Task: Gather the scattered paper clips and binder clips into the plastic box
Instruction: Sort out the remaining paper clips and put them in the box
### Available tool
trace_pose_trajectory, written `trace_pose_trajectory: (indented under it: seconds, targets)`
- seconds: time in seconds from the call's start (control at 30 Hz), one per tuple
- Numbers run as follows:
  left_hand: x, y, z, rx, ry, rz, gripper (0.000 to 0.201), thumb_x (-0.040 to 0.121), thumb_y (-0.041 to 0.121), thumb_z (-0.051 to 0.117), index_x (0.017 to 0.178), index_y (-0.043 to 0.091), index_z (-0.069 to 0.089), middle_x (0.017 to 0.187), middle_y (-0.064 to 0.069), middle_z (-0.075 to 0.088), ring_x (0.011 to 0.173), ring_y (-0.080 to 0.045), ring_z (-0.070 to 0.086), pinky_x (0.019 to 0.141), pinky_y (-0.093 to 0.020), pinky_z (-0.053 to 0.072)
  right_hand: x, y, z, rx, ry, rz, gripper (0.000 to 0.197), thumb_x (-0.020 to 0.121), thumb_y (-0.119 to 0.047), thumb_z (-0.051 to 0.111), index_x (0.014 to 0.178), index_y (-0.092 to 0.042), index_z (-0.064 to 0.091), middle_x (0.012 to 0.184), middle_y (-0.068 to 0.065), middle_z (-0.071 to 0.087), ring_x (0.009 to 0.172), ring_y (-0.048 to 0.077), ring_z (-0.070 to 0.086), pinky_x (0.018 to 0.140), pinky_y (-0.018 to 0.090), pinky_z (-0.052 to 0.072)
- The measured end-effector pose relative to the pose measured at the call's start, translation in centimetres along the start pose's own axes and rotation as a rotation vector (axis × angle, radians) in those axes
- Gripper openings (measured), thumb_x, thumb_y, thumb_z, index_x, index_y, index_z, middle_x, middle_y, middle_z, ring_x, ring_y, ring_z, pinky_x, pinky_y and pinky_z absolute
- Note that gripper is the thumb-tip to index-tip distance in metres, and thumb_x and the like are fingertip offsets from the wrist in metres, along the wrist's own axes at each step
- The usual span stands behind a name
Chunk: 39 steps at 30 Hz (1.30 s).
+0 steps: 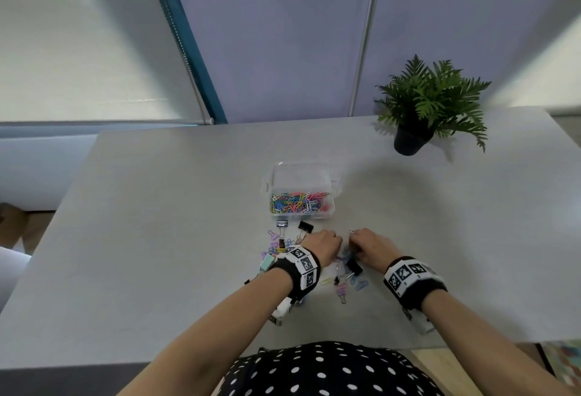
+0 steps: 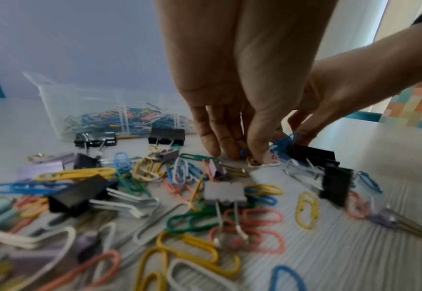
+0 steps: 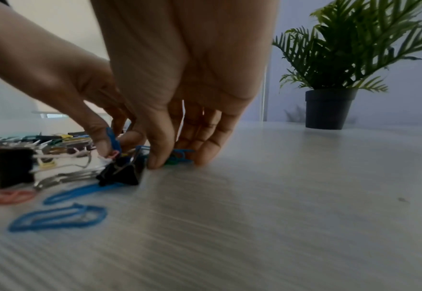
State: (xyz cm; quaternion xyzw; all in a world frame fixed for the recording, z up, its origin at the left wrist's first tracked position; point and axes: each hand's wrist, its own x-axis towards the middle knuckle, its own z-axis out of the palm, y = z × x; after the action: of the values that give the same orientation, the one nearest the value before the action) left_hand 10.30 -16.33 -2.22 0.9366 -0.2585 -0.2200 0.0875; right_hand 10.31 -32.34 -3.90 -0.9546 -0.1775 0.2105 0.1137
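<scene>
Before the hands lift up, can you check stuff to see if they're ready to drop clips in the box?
1. plastic box open, lid off: ok.
2. Room left in the box above the paper clips already inside: ok.
3. left hand holds clips: ok, its fingertips pinch a blue paper clip.
4. right hand holds clips: cannot tell, its fingers are down on blue and green clips but a firm grip is not visible.
5. Path to the box clear: not ok, two black binder clips lie right in front of it.
6. All clips gathered: not ok, many remain on the table.
</scene>
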Motion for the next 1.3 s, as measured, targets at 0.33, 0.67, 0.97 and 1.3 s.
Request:
trace_pose_trajectory:
  seconds: [0.33, 0.67, 0.97, 1.3]
  targets:
    - [-1.3, -2.6, -0.7, -0.355, 0.016, -0.162, 0.014, 0.09, 0.009, 0.05, 0.1, 0.006, 0.058, 0.105, -0.013, 0.065, 0.093, -0.025, 0.062, 0.083, -0.031, 0.05, 0.4, -0.3, -0.5, 0.362, 0.046, 0.041, 0.016, 0.075, -0.007, 0.064, 0.091, -0.011, 0.064, 0.095, 0.006, 0.07, 0.088, 0.022, 0.063, 0.082, 0.031, 0.051]
    - [-1.8, -7.5, -5.5, -0.792, 0.221, -0.386, 0.017, 0.089, 0.002, 0.052, 0.104, -0.002, 0.061, 0.097, -0.016, 0.067, 0.074, -0.016, 0.062, 0.072, -0.021, 0.056, 4.4, -3.0, -5.6, 1.277, 0.046, 0.215, 0.016, 0.081, 0.007, 0.059, 0.097, 0.008, 0.06, 0.078, 0.015, 0.066, 0.058, 0.014, 0.068, 0.059, 0.021, 0.057]
    - [-0.4, -7.8, -7.1, -0.37, 0.324, -0.351, 0.037, 0.087, -0.002, 0.047, 0.122, 0.006, 0.055, 0.125, -0.014, 0.059, 0.116, -0.029, 0.056, 0.104, -0.034, 0.042, 7.5, -3.9, -8.0, 0.865, 0.095, 0.151, 0.028, 0.086, 0.012, 0.044, 0.11, 0.008, 0.057, 0.1, 0.022, 0.063, 0.085, 0.03, 0.063, 0.071, 0.026, 0.053]
    - [-0.2, -3.0, -0.9, -0.108, 0.045, -0.102, 0.025, 0.088, 0.004, 0.05, 0.112, 0.008, 0.054, 0.12, -0.012, 0.054, 0.104, -0.031, 0.057, 0.088, -0.037, 0.048, 2.5, 2.8, -1.8, 0.269, 0.008, 0.15, 0.022, 0.08, -0.019, 0.066, 0.098, -0.009, 0.06, 0.102, 0.014, 0.061, 0.095, 0.03, 0.058, 0.086, 0.038, 0.046]
